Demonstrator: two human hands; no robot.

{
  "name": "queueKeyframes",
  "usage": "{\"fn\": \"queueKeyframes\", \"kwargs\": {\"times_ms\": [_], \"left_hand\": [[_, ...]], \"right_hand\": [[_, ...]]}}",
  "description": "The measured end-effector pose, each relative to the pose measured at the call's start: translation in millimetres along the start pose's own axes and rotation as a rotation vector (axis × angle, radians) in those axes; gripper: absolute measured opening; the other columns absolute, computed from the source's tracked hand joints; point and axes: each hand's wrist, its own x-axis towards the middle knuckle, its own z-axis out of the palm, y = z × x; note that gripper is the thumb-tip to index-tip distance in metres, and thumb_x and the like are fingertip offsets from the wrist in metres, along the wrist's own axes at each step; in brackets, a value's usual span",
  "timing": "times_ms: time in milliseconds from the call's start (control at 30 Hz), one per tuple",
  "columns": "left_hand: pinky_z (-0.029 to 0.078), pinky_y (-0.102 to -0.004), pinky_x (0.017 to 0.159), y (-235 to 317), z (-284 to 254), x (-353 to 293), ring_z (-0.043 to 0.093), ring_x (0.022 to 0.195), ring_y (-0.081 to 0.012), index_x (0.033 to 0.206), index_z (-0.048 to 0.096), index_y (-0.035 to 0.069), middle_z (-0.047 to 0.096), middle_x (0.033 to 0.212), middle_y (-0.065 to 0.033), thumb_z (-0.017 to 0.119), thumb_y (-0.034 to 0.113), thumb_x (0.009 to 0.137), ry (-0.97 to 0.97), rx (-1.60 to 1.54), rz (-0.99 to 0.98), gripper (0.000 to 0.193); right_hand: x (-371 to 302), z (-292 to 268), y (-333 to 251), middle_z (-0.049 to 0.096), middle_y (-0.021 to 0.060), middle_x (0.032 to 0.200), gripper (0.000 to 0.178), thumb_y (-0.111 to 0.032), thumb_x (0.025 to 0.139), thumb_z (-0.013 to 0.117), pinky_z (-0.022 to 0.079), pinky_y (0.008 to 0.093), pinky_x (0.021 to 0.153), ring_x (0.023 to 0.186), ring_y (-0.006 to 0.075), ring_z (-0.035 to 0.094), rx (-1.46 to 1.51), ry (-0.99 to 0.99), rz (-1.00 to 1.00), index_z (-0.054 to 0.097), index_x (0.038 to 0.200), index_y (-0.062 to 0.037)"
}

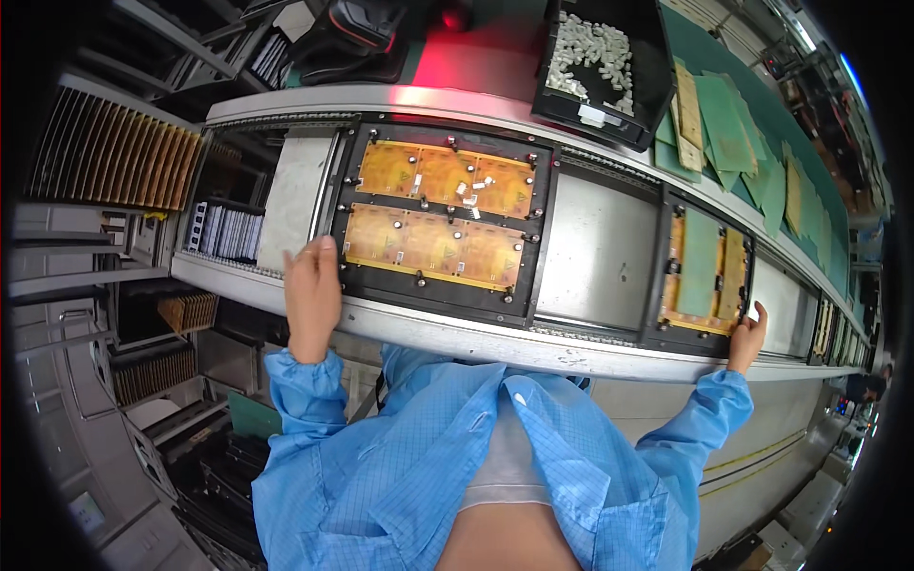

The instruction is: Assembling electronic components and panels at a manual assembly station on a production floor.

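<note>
My left hand (312, 295) rests at the front rail, thumb beside the left edge of a black carrier (428, 291). Its fingers are extended and apart, with nothing seen in them. Two rows of amber circuit boards (433, 245) lie in this carrier, held by small pins. Several small white parts (470, 195) are scattered on the upper row. My right hand (747, 339) is at the lower right corner of a second black carrier (650, 319), fingers partly spread at its edge. A green strip (700, 264) and a tan strip (732, 271) cover part of the amber board there.
Metal conveyor rails (447, 338) run left to right. Behind them stand a black bin (590, 124) of small white parts, loose green boards (728, 124) and a dark handheld device (357, 38) near a red glow. Slotted racks (114, 147) of boards are at the left.
</note>
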Motion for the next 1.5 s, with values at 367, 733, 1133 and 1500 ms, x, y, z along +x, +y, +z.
{"fn": "queueKeyframes", "kwargs": {"times_ms": [367,733,1133,1500], "left_hand": [[0.048,-0.0479,0.085,26,-23,48,0.059,0.098,-0.0443,0.11,0.06,-0.007,0.062,0.108,-0.0279,0.066,0.021,0.092,0.024,0.163,0.565,0.034],[0.052,-0.0383,0.066,90,37,118,0.066,0.066,-0.0289,0.094,0.066,-0.001,0.063,0.066,-0.0134,0.079,0.012,0.078,-0.507,-0.001,0.566,0.024],[0.055,-0.0405,0.08,96,29,139,0.069,0.083,-0.0361,0.102,0.072,-0.003,0.071,0.085,-0.0199,0.068,0.007,0.085,-0.494,-0.042,0.67,0.02],[0.054,-0.0386,0.083,99,62,149,0.069,0.089,-0.0319,0.099,0.072,-0.002,0.071,0.095,-0.0182,0.067,0.004,0.087,-0.38,-0.005,0.898,0.015]], "right_hand": [[-77,-24,-252,0.07,0.0121,0.109,0.029,-0.004,0.097,0.06,0.051,0.0297,0.09,0.102,0.0182,0.066,0.44,-0.231,-0.486,0.062,0.125,-0.0012],[-158,94,-418,0.065,0.0128,0.102,0.021,0.003,0.084,0.065,0.052,0.0384,0.087,0.1,0.0322,0.062,0.475,-0.7,-1.215,0.068,0.104,-0.0037],[-132,99,-382,0.061,0.0044,0.102,0.014,0.005,0.09,0.065,0.056,0.0261,0.078,0.096,0.0144,0.066,0.915,-0.621,-0.646,0.067,0.104,0.0025],[-124,84,-365,0.068,0.0021,0.094,0.017,-0.006,0.091,0.071,0.048,0.0212,0.067,0.077,0.0066,0.06,1.027,-0.697,-0.324,0.067,0.107,0.0012]]}}
